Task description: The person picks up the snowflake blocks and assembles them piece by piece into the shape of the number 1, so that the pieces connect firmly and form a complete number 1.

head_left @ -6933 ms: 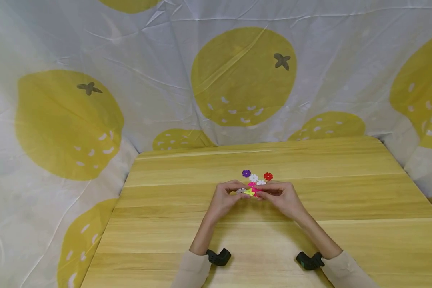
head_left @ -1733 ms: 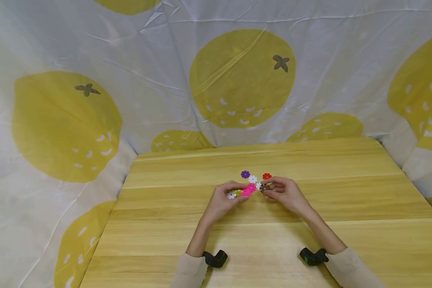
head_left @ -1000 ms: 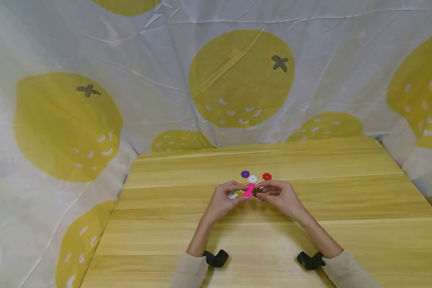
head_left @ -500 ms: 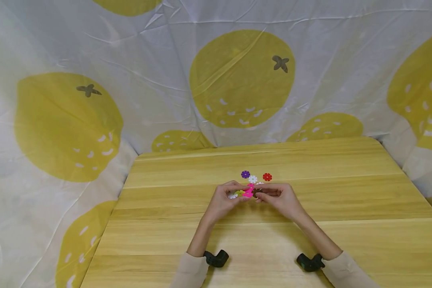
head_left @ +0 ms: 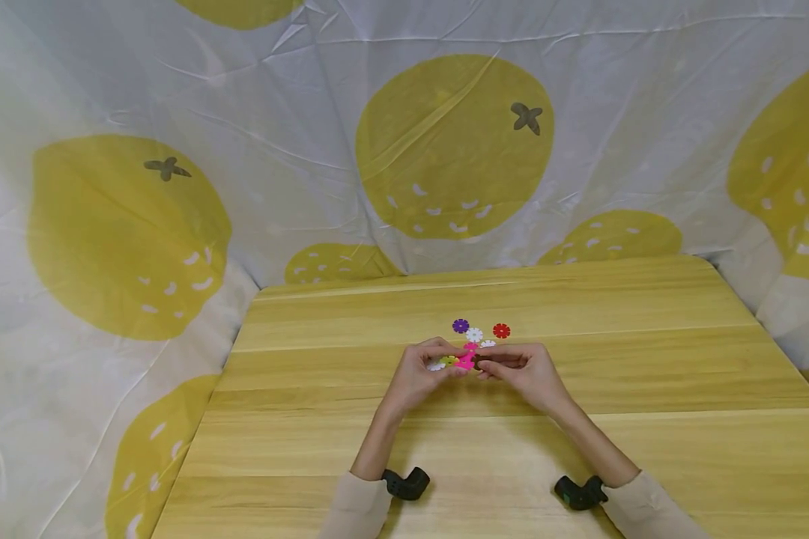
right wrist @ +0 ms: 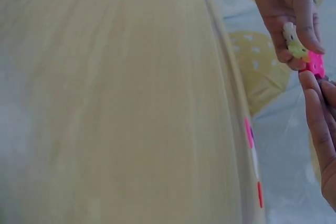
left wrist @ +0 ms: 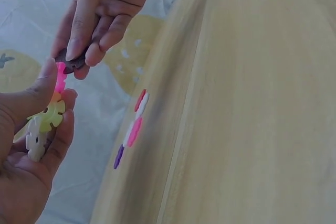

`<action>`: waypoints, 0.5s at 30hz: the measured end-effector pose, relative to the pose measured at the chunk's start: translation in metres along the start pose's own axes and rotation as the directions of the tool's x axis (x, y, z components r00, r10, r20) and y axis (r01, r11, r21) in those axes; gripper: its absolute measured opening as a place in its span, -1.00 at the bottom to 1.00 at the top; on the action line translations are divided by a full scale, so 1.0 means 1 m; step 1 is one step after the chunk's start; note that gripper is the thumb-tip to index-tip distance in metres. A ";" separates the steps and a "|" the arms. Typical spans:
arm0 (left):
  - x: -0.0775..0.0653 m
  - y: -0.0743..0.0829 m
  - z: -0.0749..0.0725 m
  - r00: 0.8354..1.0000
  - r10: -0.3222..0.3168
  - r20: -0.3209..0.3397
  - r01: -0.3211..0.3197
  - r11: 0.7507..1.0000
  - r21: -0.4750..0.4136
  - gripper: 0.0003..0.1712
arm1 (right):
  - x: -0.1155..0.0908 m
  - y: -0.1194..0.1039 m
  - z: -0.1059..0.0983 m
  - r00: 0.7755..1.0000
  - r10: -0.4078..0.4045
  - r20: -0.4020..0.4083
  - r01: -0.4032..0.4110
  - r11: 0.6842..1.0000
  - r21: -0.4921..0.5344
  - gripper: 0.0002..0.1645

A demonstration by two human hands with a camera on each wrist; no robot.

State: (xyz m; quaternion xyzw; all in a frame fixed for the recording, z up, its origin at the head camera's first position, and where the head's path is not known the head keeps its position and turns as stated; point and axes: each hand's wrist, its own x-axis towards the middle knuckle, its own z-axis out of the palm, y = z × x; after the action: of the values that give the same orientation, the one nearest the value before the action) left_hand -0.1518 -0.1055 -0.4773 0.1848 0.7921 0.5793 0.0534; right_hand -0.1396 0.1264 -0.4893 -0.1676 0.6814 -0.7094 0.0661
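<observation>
My left hand (head_left: 418, 372) holds a short chain of slotted plastic snowflake discs: a white disc (left wrist: 35, 139), a yellow disc (left wrist: 52, 115) and a pink disc (left wrist: 61, 77). Its thumb and fingers pinch the chain near the pink end. Between the thumb and fingers of my right hand (head_left: 529, 368) is a dark brown disc (left wrist: 72, 62), its edge right at the pink disc's rim. Fingers partly cover the brown disc in every view. Both hands are raised over the table, fingertips close together.
Loose discs lie on the wooden table (head_left: 350, 442) just beyond the hands: purple (head_left: 461, 326), white (head_left: 474, 335), red (head_left: 502, 331), another white (head_left: 488, 343) and pink (head_left: 470, 347). A lemon-print cloth (head_left: 297, 150) hangs behind the table.
At first the right hand held the pink disc at the yellow one. Later it held the brown disc apart, then brought it left to the pink disc, where it now appears more edge-on.
</observation>
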 end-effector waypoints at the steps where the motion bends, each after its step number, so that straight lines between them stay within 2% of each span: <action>1: 0.000 0.000 0.000 1.000 0.000 0.001 0.000 1.000 -0.007 -0.71 | 0.000 0.001 0.000 1.000 -0.004 0.000 0.004 1.000 -0.001 -0.70; 7: 0.001 -0.002 0.002 1.000 0.008 0.003 -0.008 1.000 -0.027 -0.73 | 0.000 0.000 0.001 1.000 -0.001 -0.008 0.001 1.000 -0.023 -0.70; 15: 0.001 0.002 0.002 1.000 -0.016 0.005 0.016 1.000 -0.020 -0.71 | -0.001 -0.004 -0.003 1.000 0.007 -0.008 -0.007 0.999 -0.035 -0.68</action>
State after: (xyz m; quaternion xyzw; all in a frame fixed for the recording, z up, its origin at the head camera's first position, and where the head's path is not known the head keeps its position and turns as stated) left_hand -0.1519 -0.1026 -0.4759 0.1794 0.7874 0.5865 0.0616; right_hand -0.1391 0.1293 -0.4857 -0.1635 0.6947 -0.6976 0.0631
